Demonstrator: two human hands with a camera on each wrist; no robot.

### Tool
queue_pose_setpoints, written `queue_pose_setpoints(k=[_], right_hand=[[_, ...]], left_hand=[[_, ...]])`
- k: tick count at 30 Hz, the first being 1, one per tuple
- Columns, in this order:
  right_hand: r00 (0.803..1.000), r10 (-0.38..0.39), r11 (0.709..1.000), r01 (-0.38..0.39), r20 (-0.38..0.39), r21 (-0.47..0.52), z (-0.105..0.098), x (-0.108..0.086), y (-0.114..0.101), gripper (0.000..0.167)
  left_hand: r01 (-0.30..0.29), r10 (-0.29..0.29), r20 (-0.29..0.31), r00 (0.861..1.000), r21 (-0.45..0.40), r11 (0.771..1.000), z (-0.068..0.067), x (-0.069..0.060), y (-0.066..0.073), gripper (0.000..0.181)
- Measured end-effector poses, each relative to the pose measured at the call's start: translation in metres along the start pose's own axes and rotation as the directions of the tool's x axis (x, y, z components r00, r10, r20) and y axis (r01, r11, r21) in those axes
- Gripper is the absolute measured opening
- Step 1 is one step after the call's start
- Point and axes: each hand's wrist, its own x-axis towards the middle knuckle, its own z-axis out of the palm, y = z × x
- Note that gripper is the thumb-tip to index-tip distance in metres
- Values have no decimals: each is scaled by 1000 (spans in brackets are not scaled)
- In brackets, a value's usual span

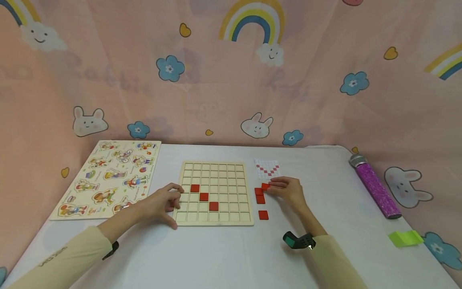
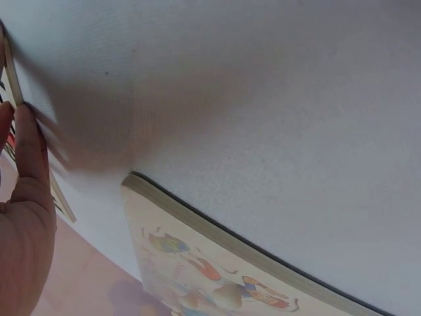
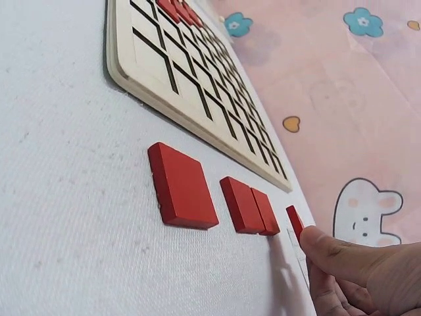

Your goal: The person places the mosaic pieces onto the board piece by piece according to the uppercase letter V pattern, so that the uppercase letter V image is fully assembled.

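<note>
On a white-covered table [image 1: 216, 257], before a pink backdrop [image 1: 216, 92], a wooden grid board [image 1: 231, 176] is placed; three red tiles [image 1: 203, 197] are seated diagonally in its cells. Its left edge is touched by the left hand [image 1: 164, 205], fingers unclenched. Near the pattern card [image 1: 267, 164], a fourth red tile [image 1: 265, 186] is pinched by the right hand [image 1: 289, 193], beside three loose tiles [image 1: 263, 215].

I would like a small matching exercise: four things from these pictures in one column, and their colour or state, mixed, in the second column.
Things
1. left hand
2. right hand
3. microphone
4. picture board

Colour or state
A. mostly purple
B. pinches a red square
C. shows cartoon figures
D. touches the grid board

Right pairs: 1-D, 2-B, 3-A, 4-C
</note>
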Motion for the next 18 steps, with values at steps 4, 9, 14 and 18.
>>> queue_pose_setpoints(k=[4, 9, 14, 18], right_hand=[[1000, -5, 1000, 5, 2, 4, 6, 1, -5, 39], [1000, -11, 999, 11, -3, 33, 14, 4, -10, 37], [1000, -4, 999, 4, -1, 50, 24, 6, -14, 36], [1000, -13, 998, 12, 9, 63, 32, 8, -21, 36]], left_hand=[[4, -4, -3, 1000, -12, 1000, 0, 0, 0, 45], [6, -6, -6, 1000, -11, 1000, 1, 0, -1, 45], [8, -8, -7, 1000, -4, 1000, 1, 0, -1, 45], [7, -7, -10, 1000, 5, 1000, 1, 0, 0, 43]])
